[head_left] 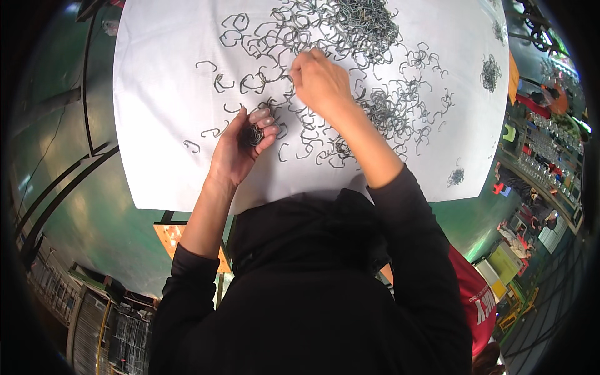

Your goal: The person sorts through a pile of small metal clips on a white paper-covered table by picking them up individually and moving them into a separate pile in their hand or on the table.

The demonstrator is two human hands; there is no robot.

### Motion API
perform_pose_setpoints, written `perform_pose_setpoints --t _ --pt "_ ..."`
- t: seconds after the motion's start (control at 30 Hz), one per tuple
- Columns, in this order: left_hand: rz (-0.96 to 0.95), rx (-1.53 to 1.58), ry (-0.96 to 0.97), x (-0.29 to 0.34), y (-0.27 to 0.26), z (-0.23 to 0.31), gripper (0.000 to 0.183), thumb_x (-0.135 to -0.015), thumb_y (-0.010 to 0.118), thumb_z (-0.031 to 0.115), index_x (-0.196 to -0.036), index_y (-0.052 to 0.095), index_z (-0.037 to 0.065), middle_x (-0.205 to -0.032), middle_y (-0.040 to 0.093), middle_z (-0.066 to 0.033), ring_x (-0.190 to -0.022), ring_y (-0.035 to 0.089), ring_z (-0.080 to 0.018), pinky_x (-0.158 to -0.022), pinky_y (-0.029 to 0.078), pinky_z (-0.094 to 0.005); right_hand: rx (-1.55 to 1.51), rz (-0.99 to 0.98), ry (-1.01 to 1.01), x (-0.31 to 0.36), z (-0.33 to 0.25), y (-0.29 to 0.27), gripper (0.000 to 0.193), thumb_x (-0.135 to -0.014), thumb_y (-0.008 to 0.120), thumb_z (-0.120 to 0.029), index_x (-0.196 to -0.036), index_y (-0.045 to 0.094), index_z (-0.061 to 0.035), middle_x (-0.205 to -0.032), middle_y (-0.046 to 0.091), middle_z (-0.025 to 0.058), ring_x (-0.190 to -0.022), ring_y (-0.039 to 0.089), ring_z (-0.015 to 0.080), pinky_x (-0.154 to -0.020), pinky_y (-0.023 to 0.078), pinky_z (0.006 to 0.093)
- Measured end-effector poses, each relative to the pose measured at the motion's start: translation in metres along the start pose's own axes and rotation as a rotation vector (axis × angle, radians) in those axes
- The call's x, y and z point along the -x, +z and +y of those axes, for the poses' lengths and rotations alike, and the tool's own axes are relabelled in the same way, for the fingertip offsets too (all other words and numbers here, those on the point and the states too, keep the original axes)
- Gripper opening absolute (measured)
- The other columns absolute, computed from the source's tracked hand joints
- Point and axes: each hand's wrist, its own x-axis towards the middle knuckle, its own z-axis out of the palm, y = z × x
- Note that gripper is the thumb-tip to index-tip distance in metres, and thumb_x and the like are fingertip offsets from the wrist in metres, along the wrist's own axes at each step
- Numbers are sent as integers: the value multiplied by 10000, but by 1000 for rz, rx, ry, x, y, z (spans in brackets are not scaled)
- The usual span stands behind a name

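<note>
Dark C-shaped wire rings (254, 82) are strewn loosely over a white-covered table (162, 94). My left hand (240, 140) is turned palm up near the table's front, its fingers curled around a small bunch of wire rings (252, 134). Farther in and to the right, my right hand (322, 84) reaches down among the scattered rings. Its fingers are drawn together, pointing left, slightly smeared; whatever is between them is hidden. Beyond it lies a dense heap of the same rings (369, 28).
A looser pile of rings (387, 112) spreads by my right forearm. Small separate clumps sit at the right, one farther back (490, 73) and one near the front corner (456, 177). Black metal bars (87, 94) stand left of the table. A person in red (475, 300) is behind at right.
</note>
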Motion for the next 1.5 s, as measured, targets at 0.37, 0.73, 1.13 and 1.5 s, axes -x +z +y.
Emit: perform_pose_setpoints --t 0.37,0.73,1.13,1.5 --pt "46 71 -18 -8 0 -2 315 -937 422 345 -790 489 74 -770 500 -43 -684 520 -151 -553 465 -226 284 -9 191 20 64 -42 267 -837 536 -164 -1099 588 -163 -911 605 87 -783 620 278 -670 495 403" --pt "-145 250 -117 -14 -9 7 478 -946 387 400 -546 297 154 -510 288 27 -403 265 -69 -282 161 -181 122 -133 -162 -6 -2 6 437 -839 524 -137 -1265 453 -207 -765 633 107 -677 615 280 -577 478 387" --pt "47 169 -54 -3 -30 14 472 -922 436 424 -558 312 152 -510 294 17 -396 262 -69 -292 159 -180 45 59 -69 19 34 -19 181 -824 553 -166 -993 616 -145 -750 643 84 -594 603 282 -528 479 388" --pt "59 -3 -32 -3 -24 13 482 -884 501 457 -560 318 151 -506 327 10 -399 303 -77 -331 183 -186 44 178 -116 -33 5 2 291 -825 528 -135 -1099 588 -213 -825 624 80 -678 610 300 -592 496 400"
